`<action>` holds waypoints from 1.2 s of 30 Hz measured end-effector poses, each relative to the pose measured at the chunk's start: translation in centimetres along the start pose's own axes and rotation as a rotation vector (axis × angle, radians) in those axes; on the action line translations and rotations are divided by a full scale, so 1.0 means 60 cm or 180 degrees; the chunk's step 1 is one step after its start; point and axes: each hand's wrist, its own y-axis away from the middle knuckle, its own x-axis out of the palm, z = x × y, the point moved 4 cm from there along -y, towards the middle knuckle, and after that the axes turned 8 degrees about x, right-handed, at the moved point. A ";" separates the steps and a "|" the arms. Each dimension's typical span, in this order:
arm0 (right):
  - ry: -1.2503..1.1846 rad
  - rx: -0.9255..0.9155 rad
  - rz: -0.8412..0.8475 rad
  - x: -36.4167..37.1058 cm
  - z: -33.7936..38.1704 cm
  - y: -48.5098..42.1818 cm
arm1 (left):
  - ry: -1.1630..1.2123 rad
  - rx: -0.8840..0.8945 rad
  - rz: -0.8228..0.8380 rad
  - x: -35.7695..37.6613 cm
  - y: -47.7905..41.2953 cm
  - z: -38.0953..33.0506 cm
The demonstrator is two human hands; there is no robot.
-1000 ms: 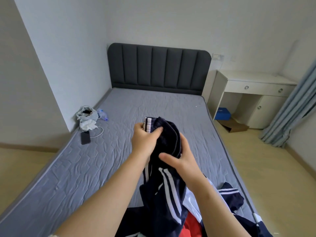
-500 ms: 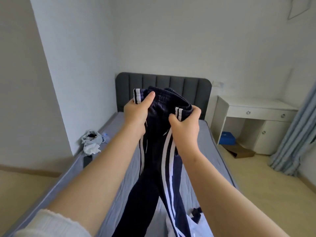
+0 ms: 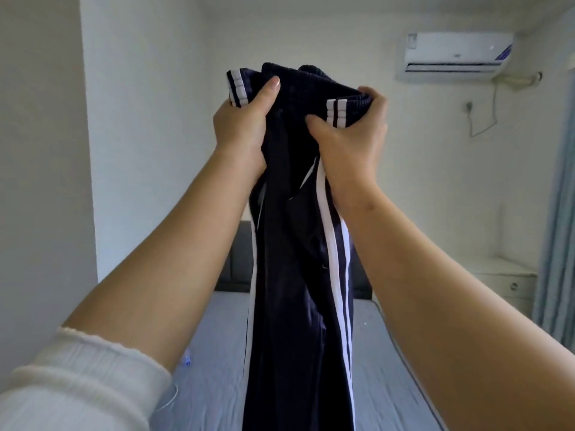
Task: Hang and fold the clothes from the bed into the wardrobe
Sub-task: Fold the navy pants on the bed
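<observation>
Navy striped trousers [image 3: 298, 275] now hang lengthwise at twelve o'clock, raised higher above the bed [image 3: 389, 368]; fingers of the left hand [image 3: 241, 126] and right hand [image 3: 351, 135] grip the waistband, likely readying a fold.

The grey quilted mattress [image 3: 382, 353] runs back to a dark padded headboard [image 3: 236, 262]. Near its left edge lie a small clear bluish item [image 3: 186, 360] (too blurred to name) and a thin white cable [image 3: 172, 398].
</observation>
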 end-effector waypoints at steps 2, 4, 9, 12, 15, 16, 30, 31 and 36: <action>-0.0033 -0.0096 0.0070 -0.001 0.029 -0.024 | -0.0007 0.0221 0.0125 0.014 -0.015 -0.029; -0.0056 -0.0154 0.0040 -0.010 0.044 -0.037 | -0.0064 0.0391 0.0284 0.019 -0.019 -0.041; -0.0069 0.0123 0.0049 -0.054 -0.019 -0.003 | -0.0118 -0.0080 0.0556 -0.012 0.015 0.028; 0.0011 0.0549 0.0244 -0.085 -0.101 0.045 | -0.0361 -0.0640 0.0484 -0.059 0.061 0.114; 0.0157 0.1156 0.0284 -0.123 -0.193 0.108 | -0.0540 -0.1232 0.0368 -0.116 0.126 0.203; 0.0245 0.1391 0.0285 -0.137 -0.224 0.134 | -0.0599 -0.1439 0.0354 -0.136 0.153 0.232; 0.1132 0.4031 0.0273 -0.333 -0.484 0.513 | -0.1459 -0.3651 0.0253 -0.436 0.508 0.413; 0.1171 0.4064 0.0212 -0.344 -0.488 0.522 | -0.1516 -0.3650 0.0329 -0.448 0.513 0.410; 0.0876 0.4285 -0.0268 -0.363 -0.507 0.548 | -0.1437 -0.3618 0.0277 -0.485 0.522 0.400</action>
